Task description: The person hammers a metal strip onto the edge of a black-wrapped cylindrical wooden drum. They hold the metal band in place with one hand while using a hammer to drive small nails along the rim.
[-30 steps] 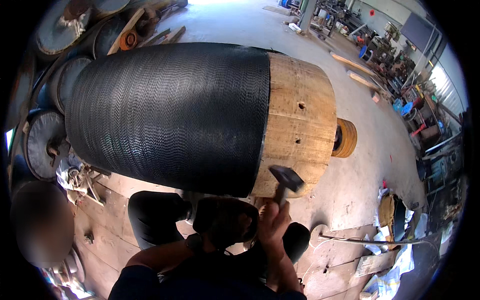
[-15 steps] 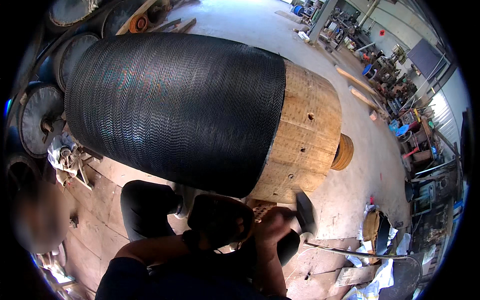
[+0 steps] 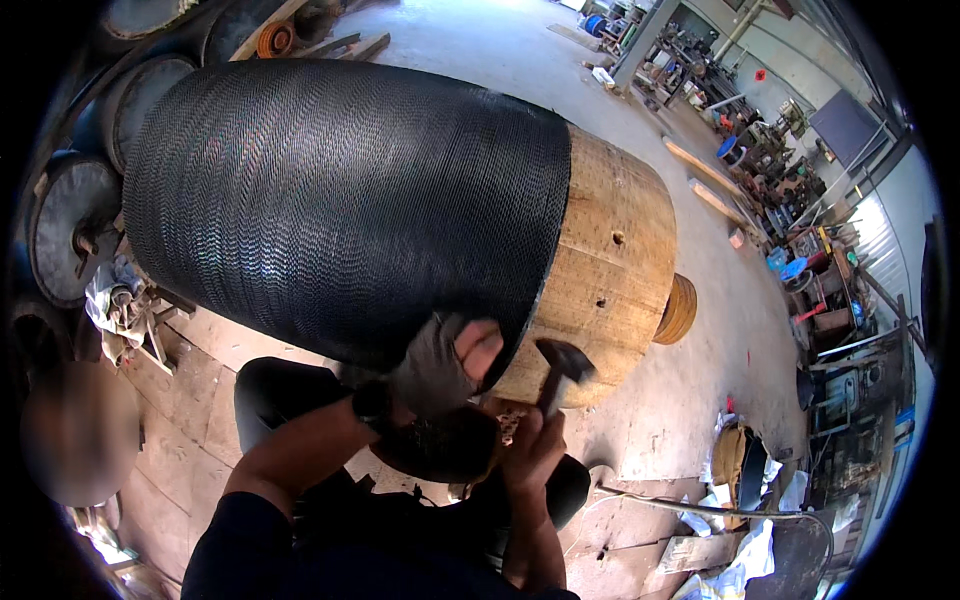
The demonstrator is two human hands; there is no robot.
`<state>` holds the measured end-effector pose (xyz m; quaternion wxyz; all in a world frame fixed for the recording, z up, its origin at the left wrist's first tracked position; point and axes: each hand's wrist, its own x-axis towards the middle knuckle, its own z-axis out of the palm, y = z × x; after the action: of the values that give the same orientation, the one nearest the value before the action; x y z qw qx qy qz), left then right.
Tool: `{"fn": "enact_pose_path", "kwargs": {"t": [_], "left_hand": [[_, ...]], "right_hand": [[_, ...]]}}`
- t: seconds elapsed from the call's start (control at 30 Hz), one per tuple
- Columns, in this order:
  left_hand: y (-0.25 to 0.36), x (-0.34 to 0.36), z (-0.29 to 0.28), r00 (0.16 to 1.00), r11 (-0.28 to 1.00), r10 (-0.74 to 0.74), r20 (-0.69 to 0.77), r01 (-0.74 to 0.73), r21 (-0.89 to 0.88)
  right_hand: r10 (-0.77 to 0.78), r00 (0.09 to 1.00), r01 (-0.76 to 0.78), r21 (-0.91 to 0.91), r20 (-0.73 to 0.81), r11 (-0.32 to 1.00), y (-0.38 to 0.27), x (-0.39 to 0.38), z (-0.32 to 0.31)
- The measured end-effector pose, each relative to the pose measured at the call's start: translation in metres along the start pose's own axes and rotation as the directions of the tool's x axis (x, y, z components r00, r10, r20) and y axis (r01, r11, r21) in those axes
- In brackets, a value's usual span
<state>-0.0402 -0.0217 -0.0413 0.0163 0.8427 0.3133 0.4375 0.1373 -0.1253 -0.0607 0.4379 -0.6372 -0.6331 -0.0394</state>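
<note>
A large wooden roller (image 3: 610, 270) lies across in front of me, most of its length wrapped in a black, finely ridged covering (image 3: 350, 200). Bare wood with several small holes shows at its right end. My left hand (image 3: 447, 365), in a grey glove that leaves fingertips bare, is curled against the covering's lower right edge; whatever its fingers pinch is hidden. Gripped in my right hand (image 3: 532, 455) is a hammer (image 3: 565, 362), its dark head raised over the bare wood close to that edge. Beneath my left hand sits a dark rounded object (image 3: 440, 447).
Round drum ends (image 3: 75, 230) stand along the left, with a cloth-draped wooden stand (image 3: 125, 310) nearby. Torn paper and plastic scraps (image 3: 740, 490) lie at right beside a hose (image 3: 690, 503). Timber lengths (image 3: 715, 205) rest on the floor before a cluttered workbench.
My left hand has risen from the dark rounded object to the covering's edge. The hammer has swung up and left, from beside the roller to over its bare wood.
</note>
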Motion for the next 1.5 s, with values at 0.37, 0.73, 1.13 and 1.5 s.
{"fn": "enact_pose_path", "kwargs": {"t": [0.37,0.73,1.13,1.5], "left_hand": [[-0.041,0.059,-0.022,0.951,0.937,0.204,-0.233,-0.121,0.329],[-0.046,0.062,-0.018,0.948,0.946,0.213,-0.237,-0.139,0.292],[-0.041,0.069,-0.017,0.951,0.941,0.211,-0.226,-0.135,0.311],[-0.053,0.088,-0.022,0.938,0.910,0.240,-0.249,-0.129,0.393]], "right_hand": [[0.237,0.971,-0.240,0.182,0.039,0.953,-0.008,-0.010,-0.008],[0.035,0.999,-0.035,0.055,-0.011,0.998,-0.012,-0.008,-0.009],[0.202,0.979,-0.202,0.101,0.017,0.974,0.002,-0.007,-0.006],[0.067,0.993,-0.034,0.313,-0.095,0.949,0.007,0.010,-0.003]]}}
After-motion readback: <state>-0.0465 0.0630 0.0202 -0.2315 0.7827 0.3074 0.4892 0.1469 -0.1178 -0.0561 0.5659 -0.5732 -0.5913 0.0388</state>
